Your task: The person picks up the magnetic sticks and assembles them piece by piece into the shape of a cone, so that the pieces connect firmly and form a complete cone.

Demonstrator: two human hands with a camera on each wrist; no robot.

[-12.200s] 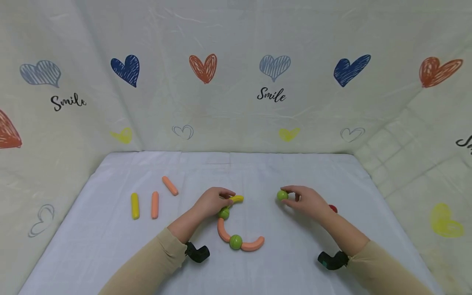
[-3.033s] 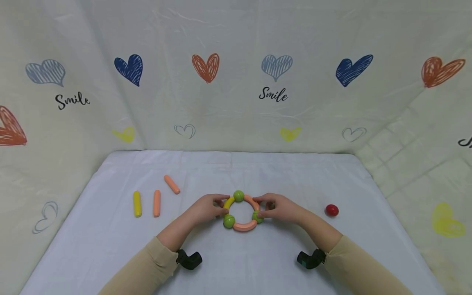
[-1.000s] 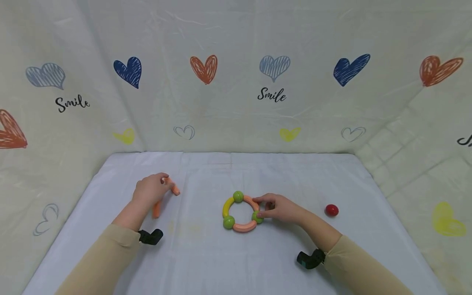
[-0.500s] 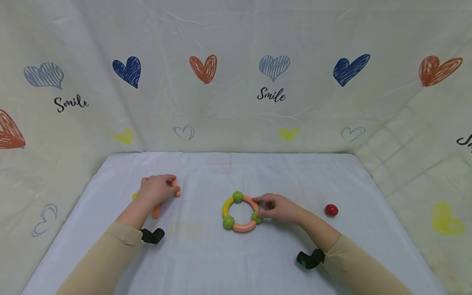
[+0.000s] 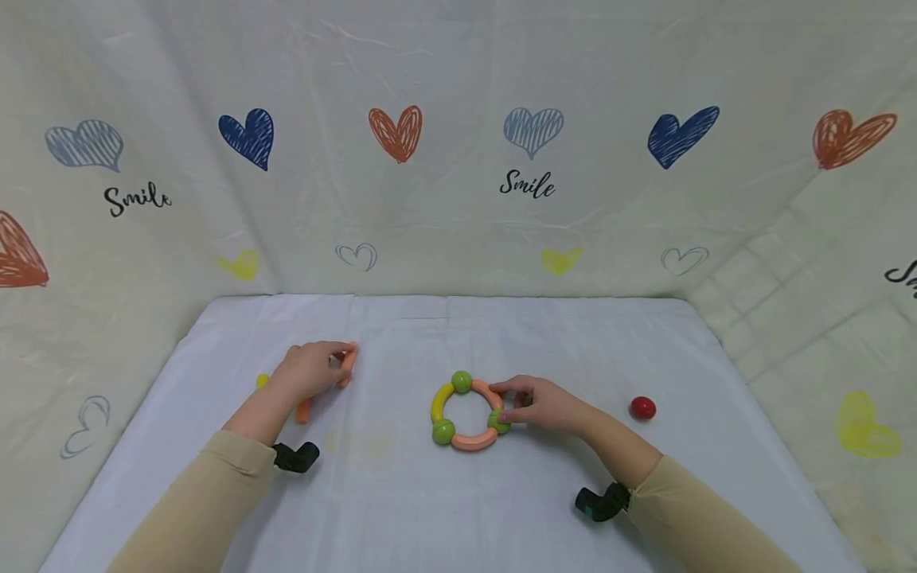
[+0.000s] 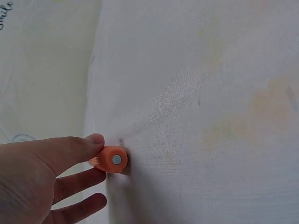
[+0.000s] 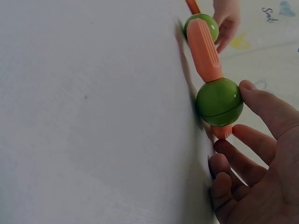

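My left hand [image 5: 304,372] pinches a straight orange magnetic rod [image 5: 349,364] between thumb and fingers at the left of the table. In the left wrist view, a round silver magnet shows on the end of that orange rod [image 6: 108,159]. At the middle of the table lies a closed ring of curved orange and yellow magnetic rods [image 5: 474,442] with three green balls [image 5: 443,432] between them. My right hand [image 5: 548,404] holds the ring's right side. In the right wrist view, its thumb touches a green ball [image 7: 219,102] and fingertips reach a curved orange rod.
A red ball [image 5: 642,408] lies to the right of my right hand. Behind my left wrist, another orange rod [image 5: 302,411] is partly covered, and just the tip of a yellow rod [image 5: 262,380] shows. A patterned cloth wall [image 5: 458,215] rises behind the white table.
Earlier an open chain, the pieces now form a ring. My left hand has left the ring, taken the far orange rod and turned it, shifting slightly right. My right hand stays put.
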